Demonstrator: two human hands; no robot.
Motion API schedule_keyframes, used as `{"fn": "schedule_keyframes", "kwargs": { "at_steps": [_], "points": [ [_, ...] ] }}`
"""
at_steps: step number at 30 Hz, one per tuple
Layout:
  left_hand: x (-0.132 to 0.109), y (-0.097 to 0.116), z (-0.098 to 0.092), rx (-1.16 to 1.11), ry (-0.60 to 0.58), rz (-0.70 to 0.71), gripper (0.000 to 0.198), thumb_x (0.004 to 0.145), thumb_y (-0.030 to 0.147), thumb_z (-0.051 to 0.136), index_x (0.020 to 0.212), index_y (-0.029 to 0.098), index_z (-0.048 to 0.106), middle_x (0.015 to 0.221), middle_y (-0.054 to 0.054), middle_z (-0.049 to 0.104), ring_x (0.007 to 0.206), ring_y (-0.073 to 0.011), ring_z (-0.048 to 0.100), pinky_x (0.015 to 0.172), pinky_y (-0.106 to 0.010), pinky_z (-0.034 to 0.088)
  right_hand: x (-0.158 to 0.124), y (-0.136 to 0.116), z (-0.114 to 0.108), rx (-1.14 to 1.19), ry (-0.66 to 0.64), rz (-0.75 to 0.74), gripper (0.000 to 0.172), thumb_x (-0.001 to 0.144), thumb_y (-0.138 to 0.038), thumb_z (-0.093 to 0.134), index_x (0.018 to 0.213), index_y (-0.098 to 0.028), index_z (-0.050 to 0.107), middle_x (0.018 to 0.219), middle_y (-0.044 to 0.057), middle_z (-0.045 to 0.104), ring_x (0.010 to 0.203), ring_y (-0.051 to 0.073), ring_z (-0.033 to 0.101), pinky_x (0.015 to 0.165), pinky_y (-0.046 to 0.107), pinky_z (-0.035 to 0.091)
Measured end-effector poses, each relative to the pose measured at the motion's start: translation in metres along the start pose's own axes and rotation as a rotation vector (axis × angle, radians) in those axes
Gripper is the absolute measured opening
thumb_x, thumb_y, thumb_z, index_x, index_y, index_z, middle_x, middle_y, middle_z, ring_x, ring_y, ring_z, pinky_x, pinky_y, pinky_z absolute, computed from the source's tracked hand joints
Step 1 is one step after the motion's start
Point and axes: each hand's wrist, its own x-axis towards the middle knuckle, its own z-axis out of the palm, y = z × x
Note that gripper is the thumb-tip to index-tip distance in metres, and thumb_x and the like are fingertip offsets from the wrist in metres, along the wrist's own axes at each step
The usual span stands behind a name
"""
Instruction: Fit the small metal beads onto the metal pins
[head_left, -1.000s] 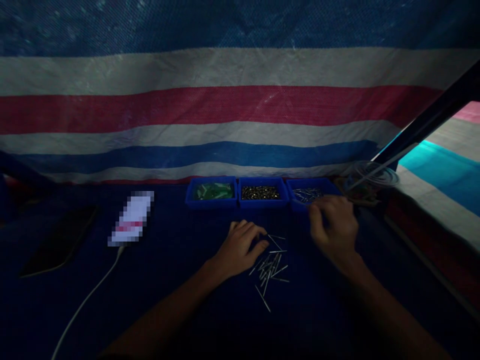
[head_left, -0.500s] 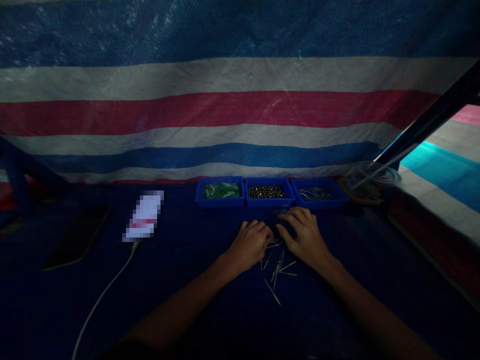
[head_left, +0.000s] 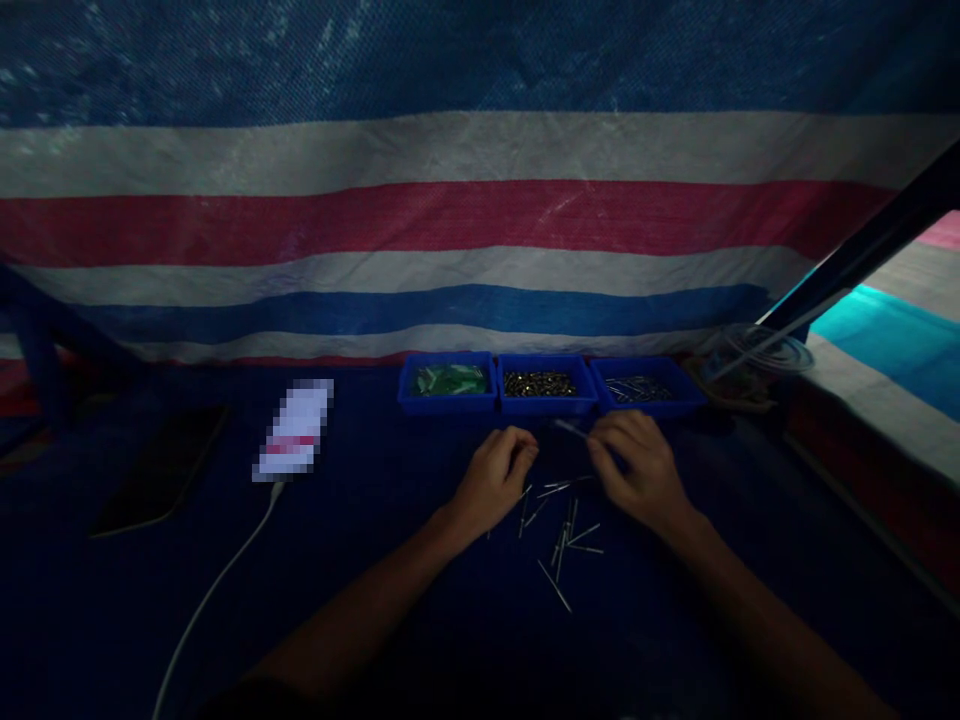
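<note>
My right hand (head_left: 641, 462) is closed, with a thin metal pin (head_left: 571, 428) sticking out leftward from its fingertips, slightly blurred. To its left, my left hand (head_left: 495, 472) is pinched, thumb against fingers; whatever it may hold is too small to make out. Several similar thin metal pins (head_left: 564, 540) lie scattered on the dark blue table (head_left: 420, 640) below and between the hands. Just beyond the hands three blue trays stand side by side: the left tray (head_left: 448, 405) holds green and clear pieces, the middle tray (head_left: 547, 406) small brassy parts, the right tray (head_left: 652, 408) silvery pins.
At left lie a lit phone (head_left: 294, 430) with a white cable (head_left: 214, 580) and a dark phone (head_left: 161, 470). Coiled clear tubing (head_left: 772, 350) rests in a shallow basket (head_left: 739, 402) at right. A striped tarp (head_left: 480, 215) hangs behind, with a slanted dark post (head_left: 870, 240) at right.
My hands have moved apart, the right one shifting rightward. A pin now shows in the right fingertips, and the left fingers have drawn into a pinch. The view shifted slightly.
</note>
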Motion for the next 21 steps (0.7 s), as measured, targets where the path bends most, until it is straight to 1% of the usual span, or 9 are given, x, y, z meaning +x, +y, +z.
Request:
{"fn": "schedule_keyframes", "kwargs": {
  "at_steps": [2, 3, 5, 8, 10, 11, 15, 18, 21],
  "points": [
    [-0.009, 0.003, -0.009, 0.157, -0.007, 0.004, 0.014, 0.092, 0.029, 0.045, 0.094, 0.019, 0.054, 0.089, -0.004, 0.061, 0.088, -0.0186, 0.055, 0.085, -0.037, 0.044, 0.01, 0.021, -0.015, -0.148, 0.251, 0.128, 0.023, 0.089, -0.026, 0.045, 0.074, -0.019, 0.062, 0.076, 0.007, 0.063, 0.078, 0.02, 0.056, 0.073, 0.037, 0.043],
    [-0.015, 0.004, -0.014, 0.238, -0.027, -0.004, 0.014, 0.091, 0.031, 0.048, 0.094, 0.019, 0.054, 0.09, -0.004, 0.06, 0.088, -0.0197, 0.055, 0.087, -0.04, 0.042, 0.015, 0.032, -0.022, -0.262, 0.315, 0.213, 0.024, 0.089, -0.03, 0.045, 0.078, -0.018, 0.063, 0.078, 0.008, 0.063, 0.08, 0.022, 0.056, 0.076, 0.039, 0.042],
    [-0.028, 0.004, -0.024, 0.369, -0.066, -0.05, 0.019, 0.086, 0.037, 0.055, 0.093, 0.019, 0.055, 0.092, -0.005, 0.06, 0.09, -0.0224, 0.054, 0.088, -0.044, 0.04, 0.021, 0.051, -0.029, -0.466, 0.275, 0.342, 0.029, 0.087, -0.039, 0.048, 0.092, -0.016, 0.066, 0.089, 0.012, 0.065, 0.093, 0.029, 0.053, 0.079, 0.045, 0.041],
    [-0.042, 0.001, -0.033, 0.445, -0.194, -0.127, 0.018, 0.082, 0.036, 0.06, 0.092, 0.021, 0.057, 0.095, -0.004, 0.06, 0.093, -0.0244, 0.054, 0.084, -0.043, 0.042, 0.021, 0.06, -0.021, -0.572, 0.089, 0.432, 0.043, 0.085, -0.046, 0.051, 0.112, -0.014, 0.061, 0.105, 0.018, 0.062, 0.104, 0.037, 0.047, 0.078, 0.05, 0.039],
    [-0.045, -0.001, -0.034, 0.47, -0.249, -0.133, 0.008, 0.084, 0.027, 0.055, 0.09, 0.022, 0.058, 0.095, -0.003, 0.059, 0.094, -0.0239, 0.053, 0.082, -0.041, 0.042, 0.013, 0.049, -0.006, -0.499, 0.051, 0.411, 0.042, 0.086, -0.045, 0.051, 0.113, -0.014, 0.06, 0.106, 0.017, 0.061, 0.104, 0.036, 0.048, 0.077, 0.049, 0.04],
    [-0.044, -0.002, -0.033, 0.476, -0.263, -0.122, 0.007, 0.085, 0.022, 0.052, 0.089, 0.022, 0.058, 0.095, -0.003, 0.06, 0.095, -0.0235, 0.053, 0.082, -0.041, 0.042, 0.009, 0.039, 0.003, -0.432, 0.049, 0.376, 0.039, 0.086, -0.042, 0.05, 0.113, -0.015, 0.06, 0.106, 0.015, 0.062, 0.104, 0.034, 0.048, 0.078, 0.048, 0.04],
    [-0.041, -0.005, -0.025, 0.418, -0.248, -0.059, 0.018, 0.089, 0.012, 0.043, 0.095, 0.022, 0.056, 0.098, -0.003, 0.061, 0.097, -0.0218, 0.053, 0.086, -0.041, 0.042, -0.008, -0.014, 0.034, -0.056, -0.085, 0.108, 0.026, 0.088, -0.032, 0.05, 0.108, -0.019, 0.061, 0.102, 0.01, 0.063, 0.109, 0.028, 0.049, 0.084, 0.045, 0.042],
    [-0.042, -0.007, -0.028, 0.336, -0.176, -0.038, 0.018, 0.09, 0.015, 0.045, 0.105, 0.021, 0.053, 0.104, -0.005, 0.059, 0.1, -0.0204, 0.053, 0.09, -0.038, 0.042, -0.012, -0.043, 0.043, 0.106, -0.18, 0.019, 0.025, 0.088, -0.029, 0.052, 0.109, -0.019, 0.062, 0.102, 0.011, 0.063, 0.11, 0.027, 0.049, 0.084, 0.045, 0.043],
    [-0.043, -0.007, -0.042, 0.366, -0.192, -0.056, 0.02, 0.087, 0.026, 0.055, 0.107, 0.022, 0.054, 0.107, -0.005, 0.058, 0.102, -0.0225, 0.052, 0.091, -0.041, 0.041, -0.012, -0.048, 0.043, 0.166, -0.207, 0.002, 0.025, 0.087, -0.027, 0.052, 0.109, -0.019, 0.062, 0.102, 0.011, 0.063, 0.11, 0.027, 0.05, 0.084, 0.045, 0.044]
  ]
}}
